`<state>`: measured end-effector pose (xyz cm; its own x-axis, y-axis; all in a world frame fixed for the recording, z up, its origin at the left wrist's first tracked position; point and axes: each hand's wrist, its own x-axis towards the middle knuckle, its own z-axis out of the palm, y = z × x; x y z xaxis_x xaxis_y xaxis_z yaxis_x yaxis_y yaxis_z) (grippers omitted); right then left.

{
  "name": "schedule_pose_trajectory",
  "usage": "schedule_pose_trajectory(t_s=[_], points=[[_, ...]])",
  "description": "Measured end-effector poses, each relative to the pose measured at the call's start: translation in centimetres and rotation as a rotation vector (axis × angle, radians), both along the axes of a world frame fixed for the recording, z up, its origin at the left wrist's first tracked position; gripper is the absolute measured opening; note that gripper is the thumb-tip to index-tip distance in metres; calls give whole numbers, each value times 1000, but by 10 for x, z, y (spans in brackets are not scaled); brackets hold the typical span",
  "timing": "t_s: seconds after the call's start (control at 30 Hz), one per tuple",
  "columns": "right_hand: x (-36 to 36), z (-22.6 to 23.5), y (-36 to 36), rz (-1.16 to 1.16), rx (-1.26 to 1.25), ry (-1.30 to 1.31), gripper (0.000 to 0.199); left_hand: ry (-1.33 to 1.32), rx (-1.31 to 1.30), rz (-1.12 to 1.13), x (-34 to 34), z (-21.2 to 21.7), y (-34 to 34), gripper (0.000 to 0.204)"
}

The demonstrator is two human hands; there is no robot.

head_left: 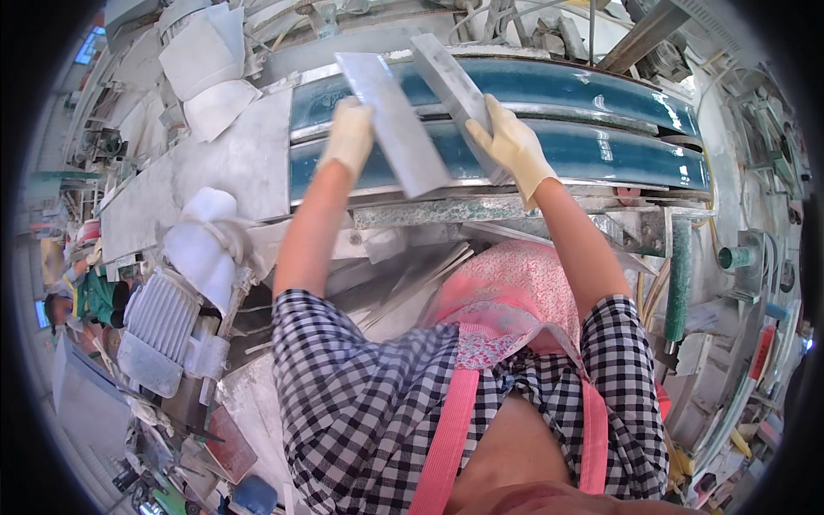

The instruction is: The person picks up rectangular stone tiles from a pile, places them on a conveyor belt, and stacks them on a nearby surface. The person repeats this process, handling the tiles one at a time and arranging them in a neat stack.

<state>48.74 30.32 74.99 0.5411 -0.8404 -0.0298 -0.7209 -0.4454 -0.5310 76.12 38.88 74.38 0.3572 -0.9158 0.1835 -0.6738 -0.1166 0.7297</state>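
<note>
My left hand [349, 133], in a cream glove, is closed on the left edge of a flat grey rectangular plate [393, 124]. The plate is tilted above two wet blue-green belts. On the right, my gloved right hand [513, 148] grips a long grey rectangular bar [452, 90], its thumb and a finger showing along the bar's right side. Bar and plate slant the same way, with a gap between them. The fingers behind both pieces are hidden. Beneath them run the far belt [566, 90] and the near belt [549, 142].
A pale flat metal table [206, 163] adjoins the belts on the left. A dusty ribbed motor [160, 322] stands at the lower left. Along the near side runs a worn green-white rail [446, 211], and a green roller [678, 283] hangs at its right.
</note>
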Motion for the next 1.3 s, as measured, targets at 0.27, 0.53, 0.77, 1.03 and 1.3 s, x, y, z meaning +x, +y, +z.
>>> schedule_pose_trajectory(t_s=[0.27,0.53,0.77,1.03,1.3], points=[[-8,12,2,37,80,7,89,1187,53,-151,-89,3,-47,36],[9,54,18,-136,179,286,59,-894,-10,-154,-46,25,-90,53],[0,44,20,-121,106,206,57,-1053,68,-490,-65,23,-142,27],[-34,56,-5,495,11,293,81,-875,334,-668,-45,70,-27,49],[-55,47,-15,650,-224,21,86,-569,288,-457,-37,57,29,79]])
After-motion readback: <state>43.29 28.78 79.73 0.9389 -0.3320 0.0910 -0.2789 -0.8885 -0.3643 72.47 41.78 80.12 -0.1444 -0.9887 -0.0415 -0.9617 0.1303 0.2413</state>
